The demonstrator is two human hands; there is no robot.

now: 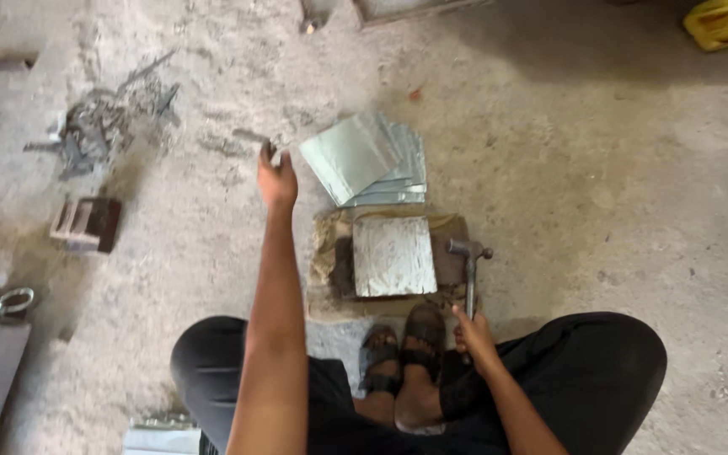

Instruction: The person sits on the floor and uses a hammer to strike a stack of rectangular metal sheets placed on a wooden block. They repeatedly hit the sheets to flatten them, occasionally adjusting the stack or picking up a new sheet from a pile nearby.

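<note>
A small metal strip point(252, 136), thin, grey and kinda blurred, is pinched in the left hand point(276, 179), stretched out over the dusty floor point(600, 168) left of the stack of metal sheets point(370, 158). One hammer point(469, 271), steel head and handle, is gripped by the closed right hand point(473, 334), head beside the single square metal block point(393, 255) set on a worn pad point(330, 244). The sheets are fanned out, roughly five or six, hard to count exactly. Two sandals point(402, 345) are seen below the block.

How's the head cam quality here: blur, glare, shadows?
Head view: left hand and the thin strip by it are motion-smeared; right hand and hammer fairly sharp; soft daylight, mild sheen on the stacked metal sheets; top edge in shadow.
</note>
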